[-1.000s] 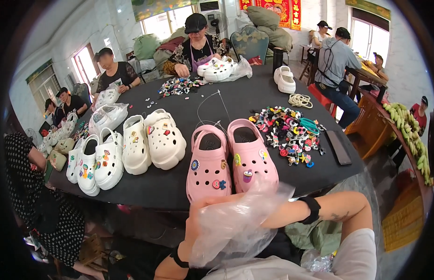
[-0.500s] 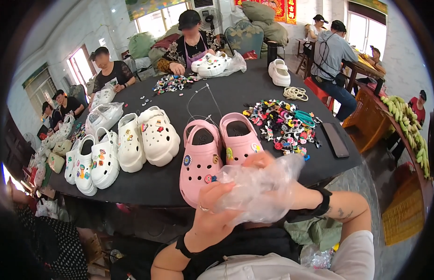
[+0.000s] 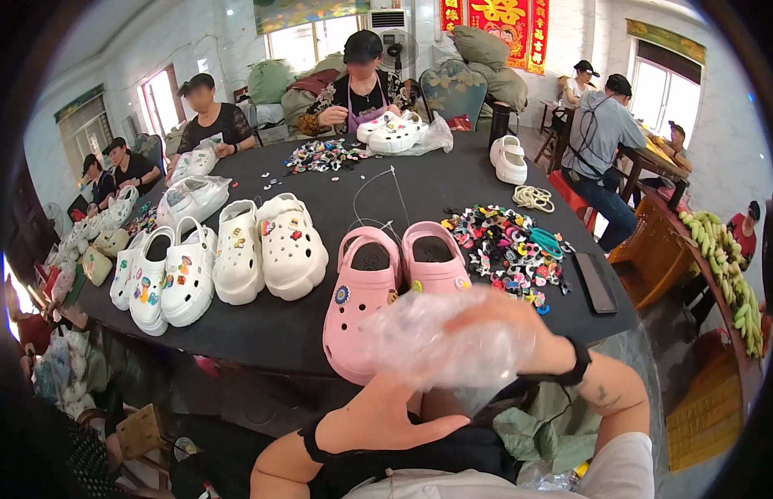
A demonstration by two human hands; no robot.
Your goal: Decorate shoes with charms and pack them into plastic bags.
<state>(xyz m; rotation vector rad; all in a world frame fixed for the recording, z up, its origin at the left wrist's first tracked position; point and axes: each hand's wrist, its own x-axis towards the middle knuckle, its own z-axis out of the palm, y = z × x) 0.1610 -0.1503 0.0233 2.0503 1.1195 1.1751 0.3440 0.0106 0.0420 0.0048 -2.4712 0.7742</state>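
A crumpled clear plastic bag (image 3: 440, 337) is held above the table's front edge, in front of a pair of pink clogs. My right hand (image 3: 498, 320) is closed on the bag, its fingers blurred through the film. Below it, my left hand (image 3: 382, 420) is open with the thumb stretched out to the right; its fingertips are hidden behind the plastic. The left pink clog (image 3: 353, 308) carries several small charms, and the bag covers part of its toe. Most of the right pink clog (image 3: 436, 258) toe is hidden too.
Loose colourful charms (image 3: 507, 249) lie in a heap right of the clogs, beside a dark phone (image 3: 594, 283) and a coil of cord (image 3: 533, 198). White clogs (image 3: 291, 245) stand in a row at left. Across the black table (image 3: 311, 179), a co-worker (image 3: 361, 91) handles another white pair.
My left hand has moved down and its thumb has spread away from the bag. My right hand still holds the bag, which has spread out toward the left. The view has shifted slightly.
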